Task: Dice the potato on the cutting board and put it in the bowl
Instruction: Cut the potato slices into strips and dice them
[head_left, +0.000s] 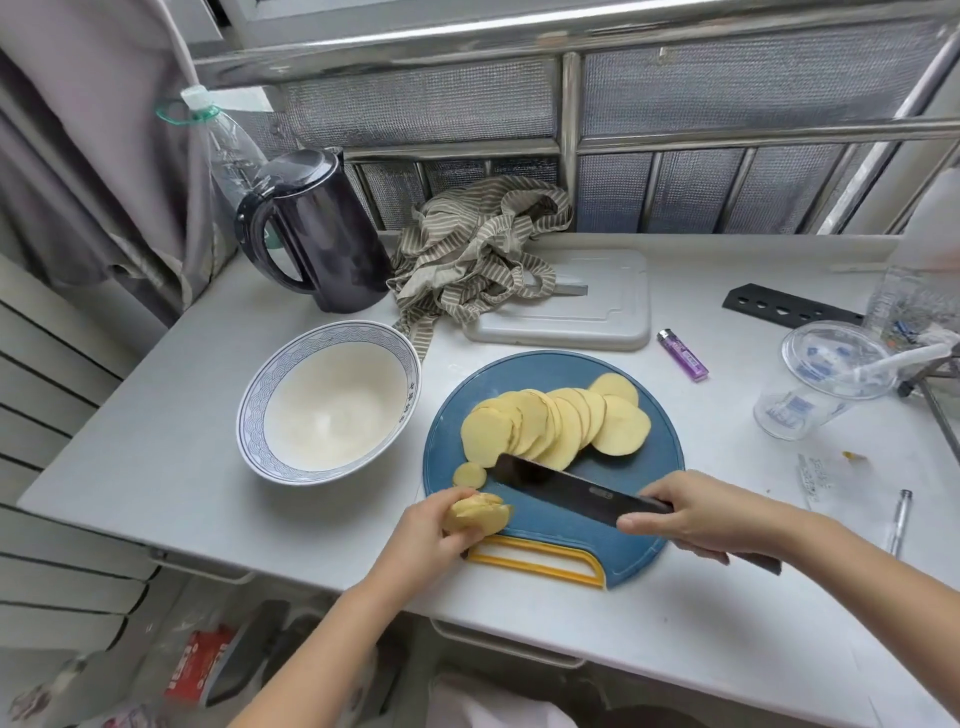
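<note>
A potato chunk (478, 514) is pinched in the curled fingers of the left hand (423, 538). The knife (566, 486) is gripped by the fingers of the right hand (711, 519). Beyond both sets of fingers, slices (556, 426) are fanned on the cutting board (550, 527), beside the bowl (332, 405).

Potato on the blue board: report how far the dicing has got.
Done: most of it lies as round slices fanned on the cutting board. In hand: the left hand holds the end piece, the right hand grips the knife. Left: cutting the slices into dice and filling the bowl, which holds no potato.
</note>
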